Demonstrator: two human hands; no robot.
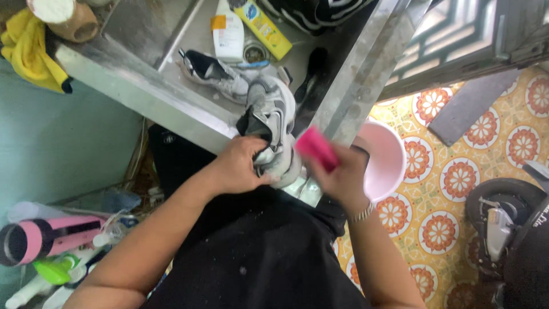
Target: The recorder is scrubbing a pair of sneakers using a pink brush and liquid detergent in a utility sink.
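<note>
- The left hand [240, 166] grips a grey sneaker [273, 123], fingers wrapped about its heel, at the near rim of the steel sink [143, 94].
- The right hand [343, 174] closes its fingers on a pink brush [316, 149], which touches the shoe's side.
- A second sneaker [214, 73] lies deeper in the basin, beside a white bottle [229, 31].
- A pink bucket [386, 163] sits just right of the hands, over the tiled floor [457, 177].

Sneaker [273, 123] in hand: grey and white, black lining. Brush [316, 148]: bright pink. Bowl [389, 163]: pale pink. Floor tiles [457, 177] were yellow with orange-and-white flower rounds. Cloth [26, 48]: yellow. Bottle [229, 31] white, orange label. Sink [143, 86]: dull silver steel.
</note>
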